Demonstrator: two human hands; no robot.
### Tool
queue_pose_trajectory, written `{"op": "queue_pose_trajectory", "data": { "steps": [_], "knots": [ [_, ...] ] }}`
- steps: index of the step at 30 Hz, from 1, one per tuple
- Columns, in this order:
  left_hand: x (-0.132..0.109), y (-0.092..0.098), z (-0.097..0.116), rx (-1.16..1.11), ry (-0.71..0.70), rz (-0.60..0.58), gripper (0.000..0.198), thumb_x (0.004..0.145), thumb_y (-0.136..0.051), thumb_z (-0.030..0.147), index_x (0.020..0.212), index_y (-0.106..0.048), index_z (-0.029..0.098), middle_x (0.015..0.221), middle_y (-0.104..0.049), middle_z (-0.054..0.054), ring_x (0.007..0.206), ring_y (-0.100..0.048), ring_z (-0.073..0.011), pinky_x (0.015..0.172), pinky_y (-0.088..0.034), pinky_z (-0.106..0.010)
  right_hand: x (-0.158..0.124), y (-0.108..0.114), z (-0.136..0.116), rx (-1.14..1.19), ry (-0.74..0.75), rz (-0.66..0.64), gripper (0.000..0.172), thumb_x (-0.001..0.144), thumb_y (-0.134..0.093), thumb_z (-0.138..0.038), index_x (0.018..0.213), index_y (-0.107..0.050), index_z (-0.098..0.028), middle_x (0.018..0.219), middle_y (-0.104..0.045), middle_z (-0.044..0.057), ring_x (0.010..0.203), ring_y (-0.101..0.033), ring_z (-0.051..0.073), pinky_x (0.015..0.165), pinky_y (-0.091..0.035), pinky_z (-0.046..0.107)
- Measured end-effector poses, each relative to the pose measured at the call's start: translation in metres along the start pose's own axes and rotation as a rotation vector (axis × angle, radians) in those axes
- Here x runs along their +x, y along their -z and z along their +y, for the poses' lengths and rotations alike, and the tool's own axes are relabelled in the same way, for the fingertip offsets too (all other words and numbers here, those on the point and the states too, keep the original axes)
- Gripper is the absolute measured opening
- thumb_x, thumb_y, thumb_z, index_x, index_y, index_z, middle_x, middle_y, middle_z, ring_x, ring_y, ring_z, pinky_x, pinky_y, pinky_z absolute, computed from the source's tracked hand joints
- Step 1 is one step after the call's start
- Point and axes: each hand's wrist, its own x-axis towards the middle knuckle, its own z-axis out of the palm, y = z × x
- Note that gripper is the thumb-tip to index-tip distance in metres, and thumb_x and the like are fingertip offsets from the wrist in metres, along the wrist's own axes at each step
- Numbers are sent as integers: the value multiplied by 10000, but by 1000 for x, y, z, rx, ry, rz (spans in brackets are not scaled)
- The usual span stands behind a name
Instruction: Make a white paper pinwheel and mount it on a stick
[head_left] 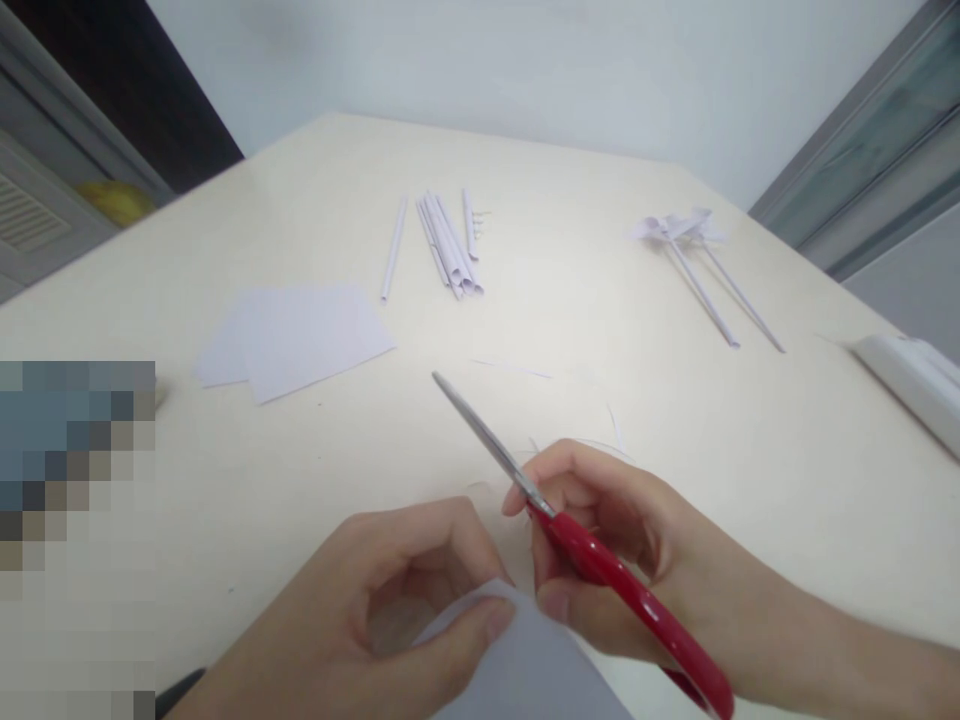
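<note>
Near the front of the table, my left hand (420, 590) pinches the upper edge of a white sheet of paper (532, 660) between thumb and fingers. My right hand (615, 550) is closed around a pair of scissors (600, 560) with red handles, its metal blades together and pointing up and to the left. The right thumb lies close to the paper's edge; whether it grips the sheet too I cannot tell. Thin paper strips (511, 369) lie just beyond the hands. The lower part of the sheet runs out of view.
Flat white sheets (315, 335) overlap at the left. Several rolled paper tubes (450, 245) lie in a bundle farther back, with a single tube (394, 250) beside it. Two paper pinwheels (701, 280) rest at the right, near a white object (911, 385) at the table's edge.
</note>
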Motion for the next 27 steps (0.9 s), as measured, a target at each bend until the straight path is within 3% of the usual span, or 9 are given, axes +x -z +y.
{"op": "queue_pose_trajectory", "data": {
  "steps": [3, 8, 12, 18, 22, 27],
  "knots": [
    [0, 0, 0, -1, 15, 44, 204, 733, -607, 344, 606, -523, 209, 588, -547, 17, 577, -503, -137, 539, -406, -220, -1, 4, -1, 2, -19, 23, 325, 735, -640, -134, 1008, -500, -240, 716, -482, -47, 629, -454, 76, 570, -381, 198],
    [0, 1, -1, -66, 39, 38, 209, 732, -620, 360, 618, -528, 211, 607, -563, 20, 583, -496, -129, 540, -394, -216, -1, 7, -6, 4, -44, -16, 304, 751, -644, -167, 1009, -498, -235, 724, -491, -42, 643, -461, 79, 585, -389, 204],
    [1, 2, -2, -80, 1, 2, 162, 754, -621, 329, 648, -569, 219, 676, -613, 7, 677, -564, -156, 627, -441, -232, -1, 5, -6, 15, -60, -54, 344, 751, -670, -217, 1042, -490, -247, 753, -526, -36, 685, -494, 91, 630, -407, 230],
    [3, 3, -2, -90, -42, -69, 68, 763, -632, 222, 696, -630, 234, 746, -665, 18, 759, -611, -153, 716, -469, -212, -1, 2, 0, 12, 10, -39, 318, 767, -635, -137, 1032, -498, -247, 761, -537, -45, 687, -499, 78, 647, -414, 219],
    [1, 3, -4, -65, -29, -57, 87, 764, -628, 254, 683, -615, 224, 726, -664, 13, 733, -610, -157, 698, -472, -221, 0, 2, -2, 32, -16, -65, 321, 767, -617, -97, 1025, -492, -242, 735, -521, -55, 651, -484, 63, 600, -395, 193],
    [-2, 4, 0, -116, 10, 38, 150, 751, -632, 304, 646, -582, 209, 634, -607, 25, 612, -539, -121, 566, -423, -193, -3, 8, -5, 25, -38, -30, 268, 767, -658, -177, 973, -502, -249, 713, -490, -58, 623, -445, 60, 570, -375, 182]
  ]
}}
